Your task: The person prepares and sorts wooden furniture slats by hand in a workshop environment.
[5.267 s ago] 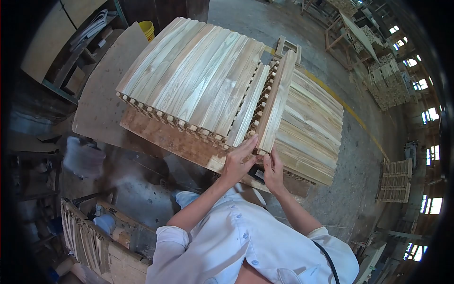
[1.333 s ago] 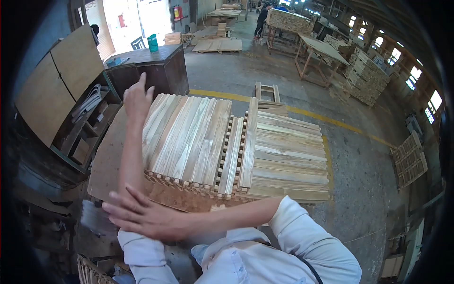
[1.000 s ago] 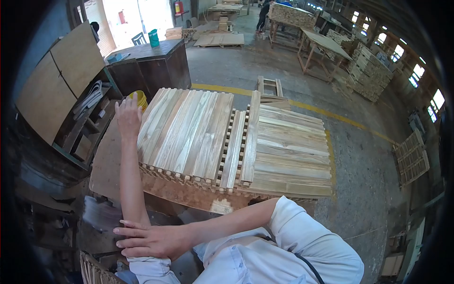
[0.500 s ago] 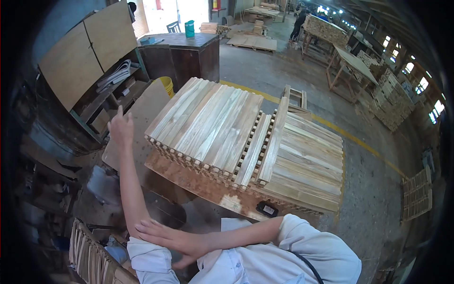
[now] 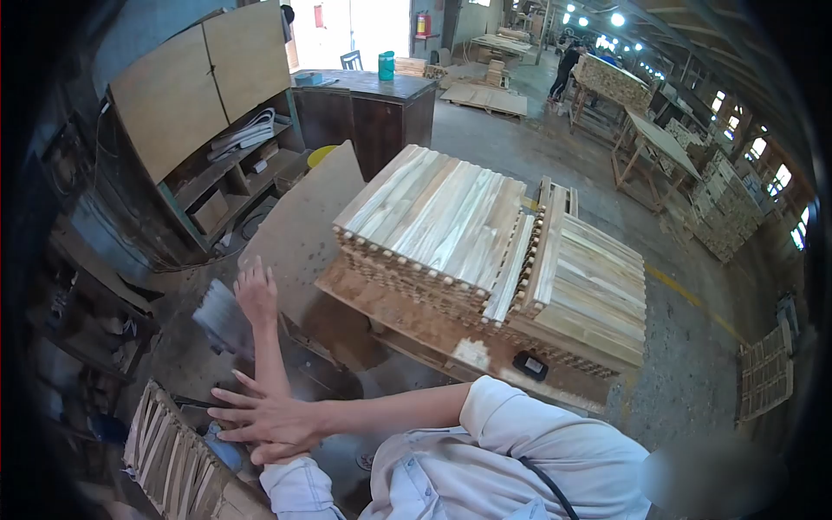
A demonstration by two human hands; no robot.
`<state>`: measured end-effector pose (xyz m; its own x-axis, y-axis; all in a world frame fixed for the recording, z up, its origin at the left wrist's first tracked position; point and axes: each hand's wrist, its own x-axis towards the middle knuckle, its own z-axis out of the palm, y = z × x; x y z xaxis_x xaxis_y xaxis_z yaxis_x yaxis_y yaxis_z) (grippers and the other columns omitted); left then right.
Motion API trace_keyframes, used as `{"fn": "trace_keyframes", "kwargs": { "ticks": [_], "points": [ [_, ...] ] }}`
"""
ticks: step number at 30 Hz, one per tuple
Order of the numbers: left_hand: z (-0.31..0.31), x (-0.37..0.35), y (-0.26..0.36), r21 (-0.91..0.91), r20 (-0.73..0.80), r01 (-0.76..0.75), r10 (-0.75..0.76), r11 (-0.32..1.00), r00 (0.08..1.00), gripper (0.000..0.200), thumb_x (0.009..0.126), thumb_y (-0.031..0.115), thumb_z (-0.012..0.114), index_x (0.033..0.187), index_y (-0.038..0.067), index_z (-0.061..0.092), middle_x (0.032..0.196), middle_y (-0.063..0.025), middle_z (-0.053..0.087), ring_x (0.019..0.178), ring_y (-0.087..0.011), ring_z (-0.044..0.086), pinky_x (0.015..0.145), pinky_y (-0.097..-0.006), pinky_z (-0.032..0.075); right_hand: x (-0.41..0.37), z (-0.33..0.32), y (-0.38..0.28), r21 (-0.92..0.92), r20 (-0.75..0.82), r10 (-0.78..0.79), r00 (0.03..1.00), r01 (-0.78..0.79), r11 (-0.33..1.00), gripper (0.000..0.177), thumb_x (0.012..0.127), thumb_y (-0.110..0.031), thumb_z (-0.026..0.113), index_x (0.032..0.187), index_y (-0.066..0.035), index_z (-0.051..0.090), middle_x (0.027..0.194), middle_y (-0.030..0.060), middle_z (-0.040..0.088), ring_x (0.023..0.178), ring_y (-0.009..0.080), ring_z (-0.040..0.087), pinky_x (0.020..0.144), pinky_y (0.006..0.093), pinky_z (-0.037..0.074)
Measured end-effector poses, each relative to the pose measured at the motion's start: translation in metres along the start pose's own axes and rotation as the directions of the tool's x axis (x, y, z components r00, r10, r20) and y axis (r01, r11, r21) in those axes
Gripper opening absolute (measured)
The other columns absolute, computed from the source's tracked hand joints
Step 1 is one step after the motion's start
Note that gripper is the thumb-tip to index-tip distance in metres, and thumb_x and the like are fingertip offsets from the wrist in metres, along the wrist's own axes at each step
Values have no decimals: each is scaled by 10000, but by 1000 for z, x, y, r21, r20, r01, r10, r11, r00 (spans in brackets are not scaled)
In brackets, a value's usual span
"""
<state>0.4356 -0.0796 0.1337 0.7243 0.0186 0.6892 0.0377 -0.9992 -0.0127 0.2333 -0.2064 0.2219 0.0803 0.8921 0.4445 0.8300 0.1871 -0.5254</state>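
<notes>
My left hand [image 5: 256,293] is stretched out at the left, its fingers apart and holding nothing. Across my left forearm, near the rolled sleeve, lies my right hand [image 5: 273,418] with spread fingers and nothing in it. Ahead of both hands, stacked wooden slats [image 5: 433,212] rest on a worn table [image 5: 399,322]. A second stack of slats [image 5: 598,286] sits to its right, with narrow strips between the two. A small black device [image 5: 529,365] lies on the table's near edge.
A wooden panel [image 5: 303,234] leans beside the table. Behind are a cabinet [image 5: 173,91] and a dark desk [image 5: 373,117] bearing a green jug [image 5: 386,66]. Slatted wood [image 5: 182,451] stands at lower left. Another person [image 5: 565,71] is far back.
The view has shifted, so the stacks appear farther right. My left hand is lower in view, and my right hand has slid along the left forearm towards the wrist, its fingers now more spread.
</notes>
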Motion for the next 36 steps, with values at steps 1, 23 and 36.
{"fn": "trace_keyframes", "kwargs": {
  "ticks": [1,23,36],
  "points": [
    [-6,-10,-20,-82,-2,119,-119,990,993,391,941,283,651,1290,109,658,1051,-87,721,960,-298,652,849,-430,505,6,22,0,25,-23,-37,999,37,999,700,1040,-544,348,1560,-74,357,1671,193,166,1560,393,0,1191,655,-87],
    [-62,-572,-96,-224,648,946,-761,-235,-36,292,900,275,694,1044,31,764,907,-146,762,839,-207,733,819,-337,557,167,45,-60,801,110,-66,992,-49,596,355,947,-341,661,997,6,716,1292,212,650,1230,346,608,1072,450,432],
    [-171,-623,16,-18,46,759,-759,-651,-649,350,881,346,699,1087,71,763,948,-197,751,918,-322,733,828,-412,560,314,44,-103,828,-57,-783,620,-409,-384,528,992,-422,576,1264,30,573,1347,243,596,1276,366,570,1101,476,410]
  ]
}}
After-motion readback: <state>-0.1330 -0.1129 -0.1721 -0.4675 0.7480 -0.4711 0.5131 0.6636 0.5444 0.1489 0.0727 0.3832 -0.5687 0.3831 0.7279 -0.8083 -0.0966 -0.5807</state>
